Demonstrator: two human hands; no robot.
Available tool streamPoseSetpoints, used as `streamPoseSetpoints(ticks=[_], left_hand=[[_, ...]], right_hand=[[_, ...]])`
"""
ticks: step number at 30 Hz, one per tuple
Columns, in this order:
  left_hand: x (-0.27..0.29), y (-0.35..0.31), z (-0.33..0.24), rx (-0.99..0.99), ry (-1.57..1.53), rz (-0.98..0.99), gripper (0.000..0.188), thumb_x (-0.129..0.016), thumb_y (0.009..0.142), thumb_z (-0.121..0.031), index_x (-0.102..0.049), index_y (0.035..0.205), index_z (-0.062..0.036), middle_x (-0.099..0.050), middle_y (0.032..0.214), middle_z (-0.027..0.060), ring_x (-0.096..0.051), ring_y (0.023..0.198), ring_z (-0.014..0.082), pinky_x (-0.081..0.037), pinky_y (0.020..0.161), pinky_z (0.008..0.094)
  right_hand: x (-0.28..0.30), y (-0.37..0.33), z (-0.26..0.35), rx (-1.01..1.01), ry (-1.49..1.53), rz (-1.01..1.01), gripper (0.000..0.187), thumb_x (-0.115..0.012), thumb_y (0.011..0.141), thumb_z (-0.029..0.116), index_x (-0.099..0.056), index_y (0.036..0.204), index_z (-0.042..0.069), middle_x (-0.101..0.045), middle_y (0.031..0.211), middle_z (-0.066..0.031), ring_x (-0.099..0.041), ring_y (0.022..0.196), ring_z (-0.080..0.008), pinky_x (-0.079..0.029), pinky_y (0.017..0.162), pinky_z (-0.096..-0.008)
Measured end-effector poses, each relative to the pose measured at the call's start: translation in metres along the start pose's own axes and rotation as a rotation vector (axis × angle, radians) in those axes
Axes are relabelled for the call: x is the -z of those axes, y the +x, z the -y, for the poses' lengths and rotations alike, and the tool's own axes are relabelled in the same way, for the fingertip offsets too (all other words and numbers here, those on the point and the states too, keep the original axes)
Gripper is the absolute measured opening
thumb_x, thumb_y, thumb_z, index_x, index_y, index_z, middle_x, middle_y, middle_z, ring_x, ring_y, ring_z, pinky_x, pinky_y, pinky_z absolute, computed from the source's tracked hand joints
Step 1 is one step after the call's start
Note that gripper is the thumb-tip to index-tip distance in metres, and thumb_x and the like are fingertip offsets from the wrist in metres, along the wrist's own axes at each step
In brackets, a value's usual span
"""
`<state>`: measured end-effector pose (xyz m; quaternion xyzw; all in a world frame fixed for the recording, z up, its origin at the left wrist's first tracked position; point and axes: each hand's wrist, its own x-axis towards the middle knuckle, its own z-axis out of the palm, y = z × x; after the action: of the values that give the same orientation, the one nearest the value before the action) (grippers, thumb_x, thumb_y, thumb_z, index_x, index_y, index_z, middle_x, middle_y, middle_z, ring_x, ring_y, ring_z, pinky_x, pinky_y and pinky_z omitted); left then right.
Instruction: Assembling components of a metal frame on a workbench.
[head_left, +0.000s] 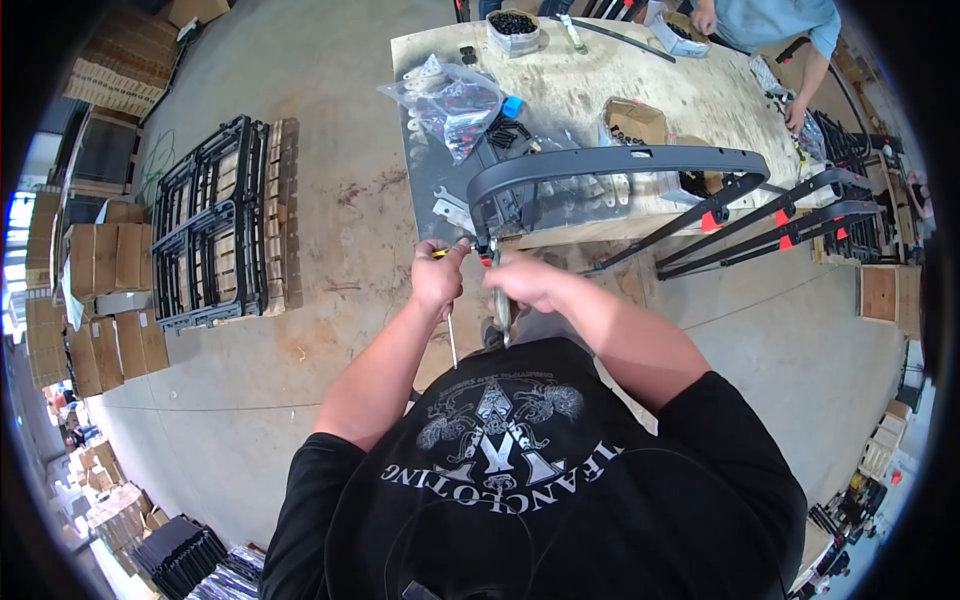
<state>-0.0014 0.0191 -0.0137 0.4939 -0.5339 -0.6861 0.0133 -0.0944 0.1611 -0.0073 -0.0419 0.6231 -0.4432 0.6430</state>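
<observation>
A curved black metal frame (610,163) arches over the near edge of the workbench, one end coming down between my hands. At that end there is a small red piece (487,262). My left hand (438,275) is closed beside it around a screwdriver (452,340) with a thin metal shaft pointing back toward me; a bit of yellow shows at the fingers. Just right of the frame end, my right hand (522,282) is closed on a long pale tool (504,315), whose kind is mostly hidden by the fingers.
On the workbench (570,90) lie a plastic bag of parts (450,105), a wrench (450,208), black bolts (507,132) and an open box (632,125). Another person (780,25) works at the far right. Black frames (210,220) lie on a pallet at left; more black bars (775,240) stand right.
</observation>
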Motion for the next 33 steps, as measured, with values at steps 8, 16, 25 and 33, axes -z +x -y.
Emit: streamPoseSetpoints(ticks=[8, 16, 25, 33], left_hand=[[-0.001, 0.005, 0.004, -0.025, -0.034, 0.019, 0.028, -0.072, 0.095, -0.023, -0.047, 0.099, -0.0112, -0.043, 0.061, -0.0034, -0.033, 0.04, 0.0058, -0.023, 0.033, 0.0256], [-0.001, 0.007, 0.004, -0.038, -0.044, 0.01, 0.027, -0.071, 0.095, -0.021, -0.047, 0.098, -0.0111, -0.043, 0.062, -0.0037, -0.033, 0.04, 0.0056, -0.024, 0.034, 0.0251], [0.003, 0.006, -0.002, 0.012, -0.04, 0.043, 0.026, -0.071, 0.095, -0.02, -0.047, 0.097, -0.011, -0.042, 0.061, -0.0037, -0.035, 0.042, 0.0065, -0.025, 0.035, 0.0251], [0.01, 0.016, 0.011, -0.035, -0.024, -0.007, 0.032, -0.075, 0.092, -0.026, -0.05, 0.102, -0.0083, -0.049, 0.062, 0.0005, -0.038, 0.041, 0.0102, -0.027, 0.035, 0.03]], right_hand=[[0.004, -0.011, 0.025, -0.148, 0.065, 0.035, 0.025, -0.057, 0.091, 0.021, -0.064, 0.095, -0.002, -0.068, 0.088, -0.0167, -0.067, 0.07, -0.0292, -0.055, 0.06, -0.045], [0.0, -0.014, 0.031, -0.127, 0.078, -0.006, 0.025, -0.052, 0.095, 0.017, -0.06, 0.101, -0.006, -0.068, 0.093, -0.0204, -0.07, 0.068, -0.0339, -0.057, 0.055, -0.0485], [0.001, -0.019, 0.03, -0.134, 0.188, 0.051, 0.026, -0.058, 0.092, 0.019, -0.055, 0.106, -0.004, -0.067, 0.093, -0.0201, -0.067, 0.066, -0.0298, -0.056, 0.06, -0.0463], [-0.009, 0.008, 0.007, -0.088, -0.258, 0.026, 0.021, -0.054, 0.093, 0.014, -0.063, 0.104, -0.002, -0.066, 0.087, -0.019, -0.068, 0.07, -0.0294, -0.053, 0.052, -0.0449]])
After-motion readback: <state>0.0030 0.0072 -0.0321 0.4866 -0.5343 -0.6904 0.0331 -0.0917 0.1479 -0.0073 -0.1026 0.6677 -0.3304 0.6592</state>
